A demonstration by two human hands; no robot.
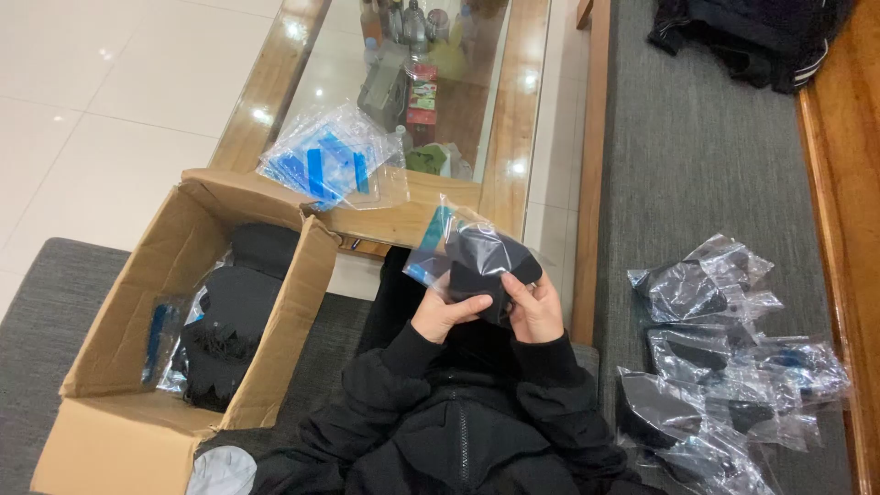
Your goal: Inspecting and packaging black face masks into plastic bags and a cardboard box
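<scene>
black folded garment (483, 266) in clear plastic bag (449, 240), held over the lap | left hand (443, 313) and right hand (536, 307) both pinching it from below | open cardboard box (128, 367) at left | bagged pile (724, 367) on grey sofa (697, 156) at right | glass desk (513, 119) ahead

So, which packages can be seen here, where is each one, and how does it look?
Clear bag: held by both hands, centre; blue strip, dark item inside.
Cardboard box: left; brown, open, dark items inside.
Empty bags: table edge; clear with blue.
Filled bags: right, on grey cushion; clear, dark contents.
</scene>
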